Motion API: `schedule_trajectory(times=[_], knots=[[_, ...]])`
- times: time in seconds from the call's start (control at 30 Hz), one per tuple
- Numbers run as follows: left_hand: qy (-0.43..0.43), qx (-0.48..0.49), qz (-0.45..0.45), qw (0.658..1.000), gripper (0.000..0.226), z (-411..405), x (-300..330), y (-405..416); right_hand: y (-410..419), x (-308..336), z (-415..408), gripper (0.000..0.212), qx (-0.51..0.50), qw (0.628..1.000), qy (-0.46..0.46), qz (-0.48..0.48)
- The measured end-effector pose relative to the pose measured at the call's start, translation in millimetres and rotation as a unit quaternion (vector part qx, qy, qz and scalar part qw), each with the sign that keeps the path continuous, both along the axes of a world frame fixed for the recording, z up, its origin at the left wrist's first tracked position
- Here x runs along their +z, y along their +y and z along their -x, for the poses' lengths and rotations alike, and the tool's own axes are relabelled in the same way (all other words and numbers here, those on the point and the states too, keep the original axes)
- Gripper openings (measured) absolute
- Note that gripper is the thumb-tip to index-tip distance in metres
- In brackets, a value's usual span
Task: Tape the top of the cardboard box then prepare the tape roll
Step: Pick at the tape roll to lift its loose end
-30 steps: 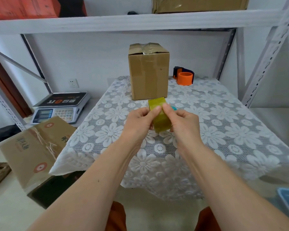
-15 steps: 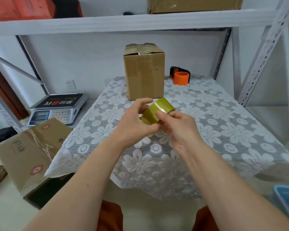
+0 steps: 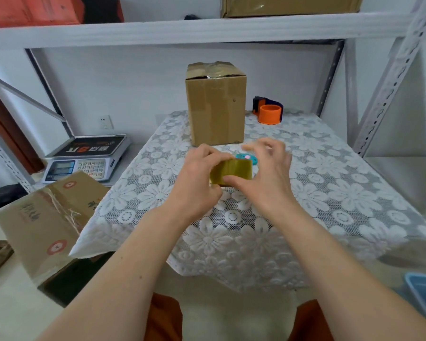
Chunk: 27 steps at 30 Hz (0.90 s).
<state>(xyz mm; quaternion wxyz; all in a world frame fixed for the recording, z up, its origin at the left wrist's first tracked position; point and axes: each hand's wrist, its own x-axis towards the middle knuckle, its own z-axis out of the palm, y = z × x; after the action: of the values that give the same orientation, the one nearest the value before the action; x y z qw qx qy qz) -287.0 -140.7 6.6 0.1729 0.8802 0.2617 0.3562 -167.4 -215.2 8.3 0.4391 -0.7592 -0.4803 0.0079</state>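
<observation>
Taping status: the cardboard box (image 3: 217,104) stands upright at 12 o'clock on the lace-covered table (image 3: 330,183); glossy clear tape shows across its top seam, which is wrinkled and slightly raised at the left edge. Judged done or nearly so.
Tape roll location: the yellow-green tape roll (image 3: 231,171) is held above the table centre, between both hands, well short of the box.
Left hand: the left hand (image 3: 197,178) is clenched around the roll's left side, at 9 o'clock of it.
Right hand: the right hand (image 3: 263,178) has its thumb pressed on the roll's lower edge; the other fingers are spread loose above and blurred, so a full grasp cannot be confirmed.
Remaining step: roll preparation, judged to be locating or lifting the free tape end.
Nearby tools: orange tape dispenser (image 3: 268,112) at 1 o'clock beside the box; a small teal object (image 3: 247,157) lies just behind the roll, identity unclear.
</observation>
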Motion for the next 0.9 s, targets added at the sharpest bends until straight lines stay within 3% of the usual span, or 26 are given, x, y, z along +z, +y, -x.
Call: schedule_trajectory(times=[0.07, 0.13, 0.2, 0.27, 0.33, 0.37, 0.43, 0.7, 0.9], knots=[[-0.021, -0.004, 0.004, 1.000, 0.060, 0, -1, -2, 1, -1, 0, 0.039, 0.050, 0.997, 0.056, 0.012], [-0.077, 0.056, 0.036, 0.995, 0.058, -1, 0, -4, 1, -3, -2, 0.026, 0.061, 0.989, 0.134, -0.015], [-0.102, 0.149, 0.154, 0.972, 0.051, 1, 5, -3, 0, -2, -2, 0.022, 0.048, 0.979, 0.192, -0.055], [-0.108, 0.119, 0.385, 0.909, 0.037, 3, 10, -2, -1, 1, 0, 0.020, 0.048, 0.967, 0.235, -0.082], [-0.183, 0.020, 0.565, 0.805, 0.018, 2, 14, -5, -1, 2, 3, 0.021, 0.056, 0.960, 0.259, -0.093], [-0.225, -0.008, 0.599, 0.768, 0.012, 2, 15, -6, -1, 3, 5, 0.023, 0.060, 0.957, 0.266, -0.099], [-0.280, -0.038, 0.622, 0.730, 0.010, 1, 16, -5, 1, 2, 6, 0.027, 0.065, 0.957, 0.261, -0.108], [-0.265, -0.049, 0.586, 0.764, 0.015, 1, 10, -3, 0, -2, 12, 0.006, 0.127, 0.976, 0.157, -0.077], [-0.231, -0.040, 0.582, 0.779, 0.015, 4, 12, -1, -4, 5, 6, 0.018, 0.190, 0.948, 0.247, -0.071]])
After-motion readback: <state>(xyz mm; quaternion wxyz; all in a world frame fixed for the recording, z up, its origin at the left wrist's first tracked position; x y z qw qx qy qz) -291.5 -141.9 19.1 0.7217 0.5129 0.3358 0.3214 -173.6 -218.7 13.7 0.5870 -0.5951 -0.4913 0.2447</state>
